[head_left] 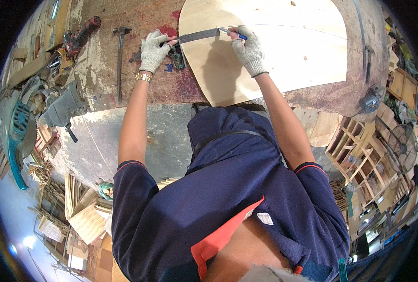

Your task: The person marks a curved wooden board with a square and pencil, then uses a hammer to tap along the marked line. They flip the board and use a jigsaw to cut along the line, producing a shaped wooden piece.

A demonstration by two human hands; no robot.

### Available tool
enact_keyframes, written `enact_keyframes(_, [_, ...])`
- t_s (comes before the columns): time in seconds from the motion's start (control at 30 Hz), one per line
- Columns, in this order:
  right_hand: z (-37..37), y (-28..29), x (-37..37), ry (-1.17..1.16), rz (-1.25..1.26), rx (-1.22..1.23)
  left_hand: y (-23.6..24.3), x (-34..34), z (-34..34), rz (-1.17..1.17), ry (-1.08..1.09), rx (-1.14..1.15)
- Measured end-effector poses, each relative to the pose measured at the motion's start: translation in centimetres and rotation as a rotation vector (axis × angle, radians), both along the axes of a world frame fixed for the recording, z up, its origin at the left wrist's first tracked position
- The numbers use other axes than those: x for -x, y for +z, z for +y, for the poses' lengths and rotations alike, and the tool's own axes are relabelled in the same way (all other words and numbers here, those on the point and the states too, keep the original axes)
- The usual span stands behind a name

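Observation:
A pale plywood panel (284, 61) with a rounded left end lies on the worn workbench (100, 61). A dark metal ruler (199, 35) lies across its left part. My left hand (154, 51), in a white knit glove with bare fingertips, pinches the ruler's left end at the panel's edge. In my right hand (250, 52), gloved the same way, is a blue pen (241, 36), its tip at the ruler's right end. A thin pencil-like line runs right from there across the panel. Beside my left hand rests a small dark green tool (177, 61), partly hidden.
A hammer (120, 61) and a red cordless drill (81, 36) lie left on the bench. A teal circular saw (20, 127) stands at far left. Another hammer (369, 63) and a dark power tool (371, 98) lie right. Wooden frames (359, 150) and a fan (402, 141) stand beyond.

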State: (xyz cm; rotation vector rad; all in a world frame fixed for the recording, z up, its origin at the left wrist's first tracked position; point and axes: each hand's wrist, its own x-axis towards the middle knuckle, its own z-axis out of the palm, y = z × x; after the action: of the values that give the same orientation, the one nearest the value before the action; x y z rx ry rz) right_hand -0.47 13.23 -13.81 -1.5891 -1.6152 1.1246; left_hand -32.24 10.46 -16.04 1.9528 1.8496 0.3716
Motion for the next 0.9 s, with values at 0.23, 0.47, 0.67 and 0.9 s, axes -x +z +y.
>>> enact_keyframes(0.23, [-0.1,-0.3,0.1,0.008,-0.024,-0.024,0.0,0.0,0.0,-0.020,0.008,0.015])
enact_keyframes(0.47, [0.2,0.2,0.0,0.034,0.027,0.005,0.0,-0.2,-0.2,-0.005,-0.037,-0.135])
enact_keyframes(0.67, [-1.1,2.5,-0.5,-0.017,0.092,-0.020,0.0,-0.1,-0.2,-0.017,-0.036,-0.107])
enact_keyframes(0.9, [-5.2,6.1,-3.2,-0.129,0.148,0.072,0.3,-0.1,0.1,-0.033,-0.036,-0.075])
